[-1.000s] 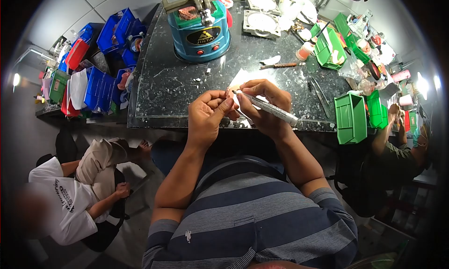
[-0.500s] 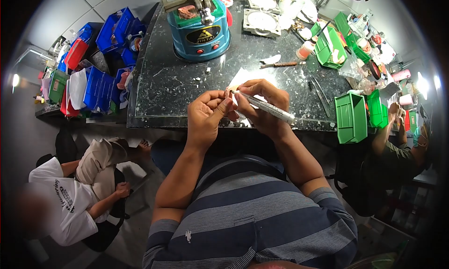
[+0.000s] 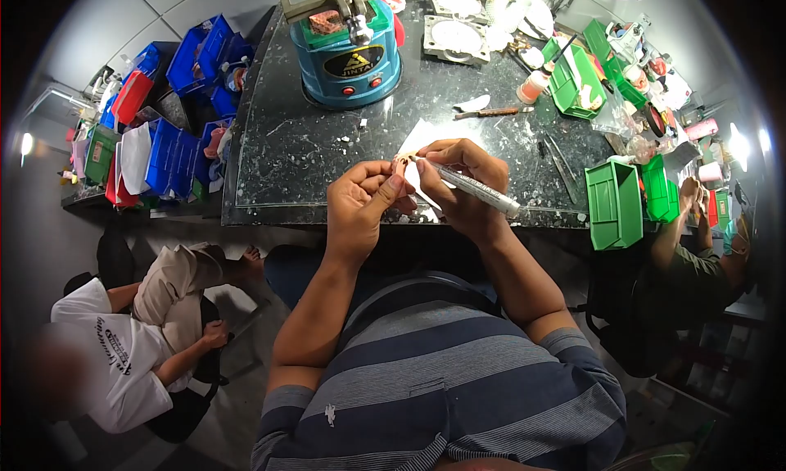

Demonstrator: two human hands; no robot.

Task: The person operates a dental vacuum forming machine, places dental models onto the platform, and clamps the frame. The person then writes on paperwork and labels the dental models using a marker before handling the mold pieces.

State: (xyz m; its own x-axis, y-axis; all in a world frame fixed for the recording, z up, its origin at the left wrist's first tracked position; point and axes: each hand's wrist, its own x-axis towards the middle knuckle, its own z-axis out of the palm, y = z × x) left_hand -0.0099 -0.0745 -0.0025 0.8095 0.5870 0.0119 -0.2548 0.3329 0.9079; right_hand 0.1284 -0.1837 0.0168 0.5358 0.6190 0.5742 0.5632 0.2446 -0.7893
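Note:
My right hand [image 3: 468,180] is closed round a silver-white marker pen [image 3: 479,193], whose tip points left at a small pinkish piece [image 3: 403,163]. Between thumb and fingers, my left hand [image 3: 364,201] pinches that piece, which shows dark marks; its exact shape is partly hidden by the fingers. Both hands are close together above the front edge of the black speckled table [image 3: 286,160]. Beneath and behind them a white sheet [image 3: 422,133] lies on the table.
A blue JINTAI machine [image 3: 350,70] stands behind. Tweezers [image 3: 562,166], a brown-handled tool [image 3: 501,111] and green bins [image 3: 612,205] are to the right. Blue bins [image 3: 172,156] stand left. A seated person [image 3: 123,348] is at left, another person [image 3: 688,258] at right.
The marker tip has shifted slightly on the small piece, and dark marks on it show more clearly now. Both hands keep nearly the same place and their grips.

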